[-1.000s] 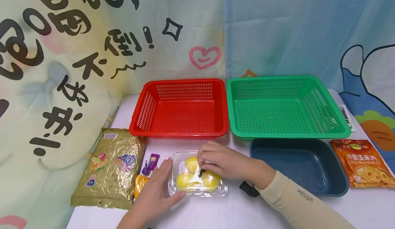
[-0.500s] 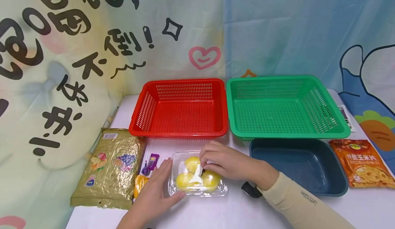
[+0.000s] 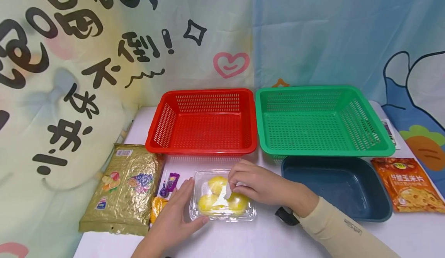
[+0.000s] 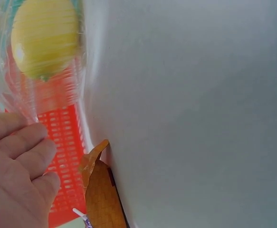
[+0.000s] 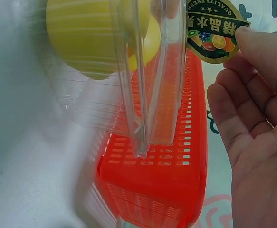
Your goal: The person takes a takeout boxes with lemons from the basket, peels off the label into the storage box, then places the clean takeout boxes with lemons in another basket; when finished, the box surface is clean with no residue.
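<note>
A clear plastic clamshell box (image 3: 222, 218) with yellow lemons (image 3: 208, 203) inside rests on the white table between both hands. My right hand (image 3: 255, 182) is over the lid's right side. In the right wrist view, its thumb and finger pinch the edge of a round black-and-gold sticker (image 5: 210, 35) printed with fruit, which stands up from the lid. My left hand (image 3: 178, 215) lies along the box's left side, fingers straight, thumb near the front left corner. A lemon (image 4: 44, 38) shows through the plastic in the left wrist view.
Behind the box stand a red basket (image 3: 201, 153) and a green basket (image 3: 326, 152). A dark blue tub (image 3: 333, 184) and an orange snack bag (image 3: 408, 184) are at right. At left lie a gold bag (image 3: 121, 188), a purple wrapped sweet (image 3: 172, 182) and an orange packet (image 3: 158, 206).
My right hand has drawn slightly to the right, lifting the sticker's edge; its dark face under the fingers has given way to a pale side. My left hand and the box have stayed put.
</note>
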